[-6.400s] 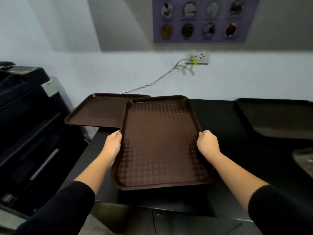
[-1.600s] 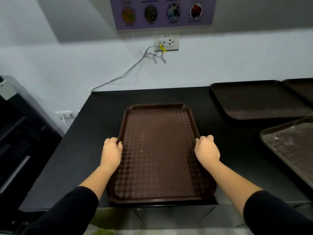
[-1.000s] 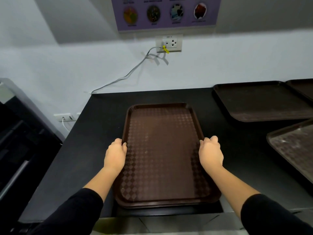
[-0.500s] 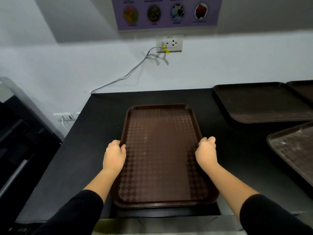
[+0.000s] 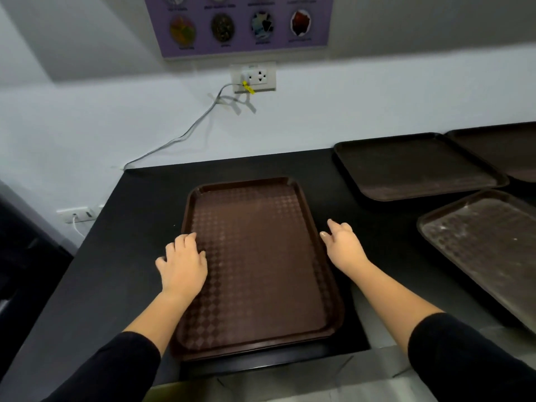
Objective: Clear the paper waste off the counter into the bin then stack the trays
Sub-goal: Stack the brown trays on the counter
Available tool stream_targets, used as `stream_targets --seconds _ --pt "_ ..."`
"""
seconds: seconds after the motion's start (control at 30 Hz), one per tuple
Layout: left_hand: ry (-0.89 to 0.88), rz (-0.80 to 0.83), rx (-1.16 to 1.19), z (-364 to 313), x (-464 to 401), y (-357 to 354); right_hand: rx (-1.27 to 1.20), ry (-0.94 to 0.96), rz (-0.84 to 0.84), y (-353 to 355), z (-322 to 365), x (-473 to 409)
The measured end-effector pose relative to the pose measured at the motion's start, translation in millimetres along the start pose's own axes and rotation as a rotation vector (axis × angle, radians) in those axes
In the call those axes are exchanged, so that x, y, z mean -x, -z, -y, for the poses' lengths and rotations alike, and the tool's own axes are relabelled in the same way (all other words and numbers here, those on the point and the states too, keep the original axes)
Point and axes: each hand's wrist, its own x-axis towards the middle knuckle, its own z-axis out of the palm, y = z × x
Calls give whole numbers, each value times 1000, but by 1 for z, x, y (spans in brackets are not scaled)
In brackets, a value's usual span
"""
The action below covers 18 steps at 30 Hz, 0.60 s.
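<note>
A brown patterned tray (image 5: 261, 256) lies flat on the black counter (image 5: 121, 242), its near end at the counter's front edge; it looks stacked on another tray. My left hand (image 5: 182, 264) rests over the tray's left rim with fingers spread and relaxed. My right hand (image 5: 342, 245) hovers just off the right rim, fingers loose, holding nothing. A dark tray (image 5: 412, 166) lies at the back right, another (image 5: 504, 149) beyond it, and a worn tray (image 5: 487, 245) at the right edge. No paper waste shows.
A wall socket (image 5: 255, 78) with a taped cable (image 5: 185, 134) hangs above the counter. A purple poster (image 5: 246, 24) is on the wall. A dark machine (image 5: 23, 256) stands left of the counter. A lower socket (image 5: 77, 214) sits by the counter's left side.
Both hands have let go of the tray's long rims; fingers uncurled. The tray now rests on the counter. The right hand has shifted slightly outward.
</note>
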Motion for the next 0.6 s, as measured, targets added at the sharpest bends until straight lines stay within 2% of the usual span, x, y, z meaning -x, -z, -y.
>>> stream_targets --seconds 0.1,0.2,0.27,0.37,0.47,0.6 --pt "-83 28 -47 -14 1 -7 91 -1 -255 30 -31 -4" --pt "-122 48 14 -35 2 -11 292 -171 -386 63 -63 -4" --pt "-161 58 65 -50 1 -13 422 -308 -371 82 -82 -2" --pt "-225 80 127 -69 0 -11 519 -465 -239 98 -105 1" --pt "-279 98 164 -85 0 -8 588 -444 -137 97 -117 2" --pt "-282 133 197 -97 -1 -4 717 -355 -107 91 -115 3"
